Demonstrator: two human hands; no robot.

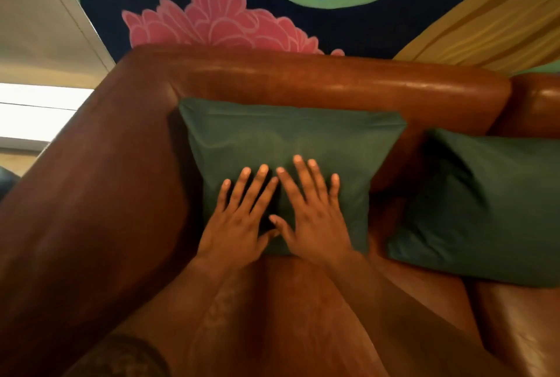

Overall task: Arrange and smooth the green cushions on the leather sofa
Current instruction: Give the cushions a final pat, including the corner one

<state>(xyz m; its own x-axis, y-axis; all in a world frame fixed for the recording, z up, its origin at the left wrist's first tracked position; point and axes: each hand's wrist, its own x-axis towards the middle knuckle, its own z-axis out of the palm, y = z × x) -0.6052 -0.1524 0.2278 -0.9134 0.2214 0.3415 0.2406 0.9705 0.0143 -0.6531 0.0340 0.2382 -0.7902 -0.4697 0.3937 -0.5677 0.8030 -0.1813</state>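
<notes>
A green cushion [288, 137] leans upright against the backrest of the brown leather sofa [303, 76], in the corner by the left armrest. My left hand [239, 219] and my right hand [309, 213] lie flat side by side on its lower front, fingers straight and spread, pressing the fabric. A second green cushion [485, 210] leans to the right of the first, tilted, with creases across its face; neither hand touches it.
The sofa's wide left armrest [91, 195] runs along the left. A painted wall [218, 13] with a pink flower rises behind the backrest. The seat [288, 301] lies below my forearms.
</notes>
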